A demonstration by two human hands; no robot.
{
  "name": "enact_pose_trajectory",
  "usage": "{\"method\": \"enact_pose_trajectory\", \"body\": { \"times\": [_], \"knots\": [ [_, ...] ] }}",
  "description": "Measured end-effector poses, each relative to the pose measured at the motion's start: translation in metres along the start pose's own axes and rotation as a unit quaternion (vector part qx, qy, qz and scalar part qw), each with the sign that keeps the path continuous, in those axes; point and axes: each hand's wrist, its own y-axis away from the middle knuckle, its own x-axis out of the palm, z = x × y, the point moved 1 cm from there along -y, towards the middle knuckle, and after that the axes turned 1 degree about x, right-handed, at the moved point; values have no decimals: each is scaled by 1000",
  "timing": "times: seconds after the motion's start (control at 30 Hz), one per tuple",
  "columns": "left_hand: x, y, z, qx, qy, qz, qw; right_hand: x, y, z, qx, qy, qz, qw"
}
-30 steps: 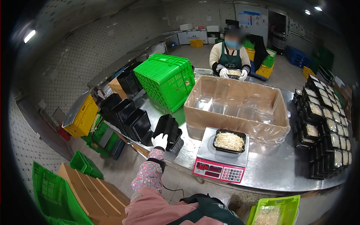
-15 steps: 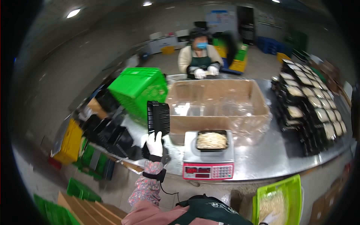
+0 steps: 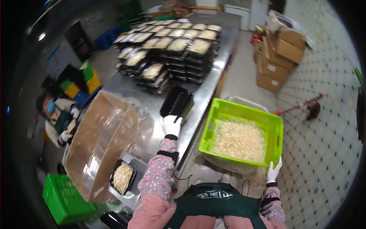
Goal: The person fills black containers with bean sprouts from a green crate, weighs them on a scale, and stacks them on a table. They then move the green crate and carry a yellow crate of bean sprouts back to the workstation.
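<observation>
My left hand point(image 3: 170, 125) in its white glove is closed on the near end of a stack of black plastic trays point(image 3: 177, 102), at the metal table's right edge. My right hand point(image 3: 273, 171), also gloved, is at the near right corner of a lime-green crate point(image 3: 209, 131), its fingers apart and right at the rim. Inside the crate lies a heap of pale, thin strands point(image 3: 239, 140) that look like bean sprouts. A filled black tray point(image 3: 123, 178) of the same strands sits on the scale point(image 3: 142, 168), left of my left forearm.
Stacked filled packs point(image 3: 179, 45) cover the table's far part. A large lined carton point(image 3: 103, 147) stands left, with a green crate point(image 3: 66, 198) beyond it. A person point(image 3: 61, 118) works across the table. Brown boxes point(image 3: 276, 57) and a broom point(image 3: 312, 110) are at right.
The view has swung right. My left hand has carried the black trays from the table's left side to its right edge. My right hand has moved from the strands to the crate's corner.
</observation>
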Motion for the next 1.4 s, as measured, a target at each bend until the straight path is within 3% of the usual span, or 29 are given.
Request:
{"method": "enact_pose_trajectory", "body": {
  "times": [0.03,0.07,0.13,0.23,0.27,0.4,0.47,0.53,0.6,0.67,0.73,0.87,0.93,0.97,1.0,1.07,1.13,1.2,1.27,1.33,1.4],
  "knots": [
    [21,-3,3,3,-58,86,995,-24,15,-17,-1,56,-58,997],
    [30,-6,-4,0,-93,158,983,-51,33,-25,107,11,-75,991],
    [68,-9,14,-60,-59,261,962,-91,72,-79,173,22,-160,972],
    [79,-34,6,-82,-15,295,952,-135,124,-97,251,40,-223,941],
    [108,-39,34,-83,27,256,963,-141,133,-101,259,46,-226,938],
    [120,-66,29,-96,-22,188,977,-139,120,-107,293,47,-224,928],
    [110,-74,7,-64,-57,102,991,-119,79,-95,236,-8,-189,953],
    [96,-82,-3,-13,41,44,998,-92,26,-69,218,-27,-135,966],
    [66,-80,-30,104,60,-64,991,-61,-26,-46,117,30,-62,991],
    [31,-60,-52,83,36,-107,990,-23,-73,-36,47,20,2,999],
    [18,-24,-28,-1,157,-127,979,22,-109,-29,24,14,65,997],
    [-16,64,-19,-145,14,-18,989,106,-149,-15,-35,22,210,977],
    [-21,90,8,-153,-44,66,985,141,-155,-20,-61,40,271,960],
    [-16,105,37,-156,-29,80,984,156,-156,-25,-64,61,292,952],
    [-15,102,29,-160,-32,85,983,166,-155,-31,-60,63,298,951],
    [-15,77,-20,-106,-286,164,938,182,-153,-40,-50,134,331,933],
    [-9,53,-72,-58,-285,166,942,187,-148,-44,-34,146,348,926],
    [14,49,-113,1,-67,183,981,190,-138,-47,-71,185,394,898],
    [58,58,-150,41,52,341,938,194,-123,-40,-90,188,409,889],
    [121,73,-175,134,117,486,856,202,-115,-32,-107,193,414,883],
    [180,104,-184,197,69,598,774,212,-106,-25,-159,204,459,850]
  ]
}}
